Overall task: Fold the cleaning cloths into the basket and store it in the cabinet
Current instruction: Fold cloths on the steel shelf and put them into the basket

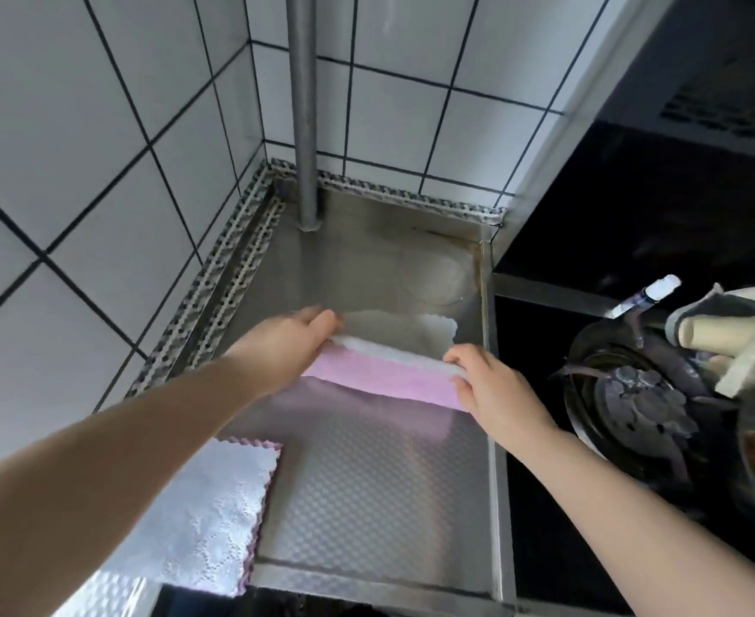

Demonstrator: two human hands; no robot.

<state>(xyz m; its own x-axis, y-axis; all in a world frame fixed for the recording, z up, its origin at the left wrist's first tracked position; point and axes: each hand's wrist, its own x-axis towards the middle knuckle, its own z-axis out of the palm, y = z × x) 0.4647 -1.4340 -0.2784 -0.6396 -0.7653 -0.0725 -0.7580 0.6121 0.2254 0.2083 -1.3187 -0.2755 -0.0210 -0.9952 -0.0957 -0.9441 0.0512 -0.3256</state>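
A pink and white cleaning cloth point(380, 371) hangs lifted over the steel counter point(367, 483), its pink side toward me and its white edge on top. My left hand point(286, 345) pinches its left end and my right hand point(491, 385) pinches its right end. A white part of the cloth lies flat on the counter behind the fold. A second cloth point(206, 514), white with a pink scalloped border, lies flat at the counter's front left, partly under my left forearm. No basket or cabinet is in view.
White tiled walls meet in a corner at the back left, where a metal pipe point(304, 126) stands. To the right lies a black gas hob point(634, 394) with a burner, a pan and a cream-handled utensil. A range hood hangs at the top right.
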